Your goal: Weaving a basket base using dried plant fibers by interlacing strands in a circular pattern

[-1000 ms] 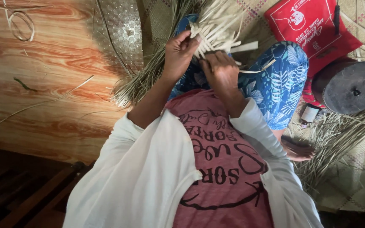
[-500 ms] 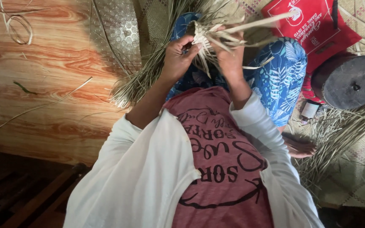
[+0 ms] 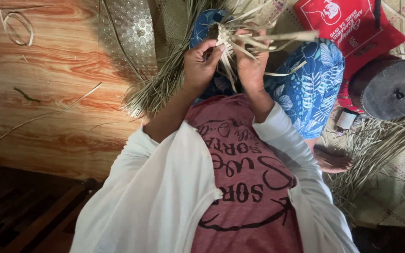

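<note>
Since a moment ago both my hands lifted: left hand and right hand pinch woven palm strips, loose ends pointing right toward the red bag, above my lap.

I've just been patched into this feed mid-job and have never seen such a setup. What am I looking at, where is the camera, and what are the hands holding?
There is no machine here: a person works with two bare hands. The single picture comes from a camera worn on that person's head, looking straight down, so you see the white sleeves, the reddish printed shirt and the blue patterned lap from above.

The left hand and right hand are raised together over the lap, both gripping a small woven piece of pale leaf strips, whose loose ends stick out to the right.

Around them: a bundle of dry strips beside the left forearm, a wood-patterned floor, a shiny embossed metal sheet, a red bag, a dark round drum-like thing, a small bottle, and more loose strips on a woven mat.
</note>
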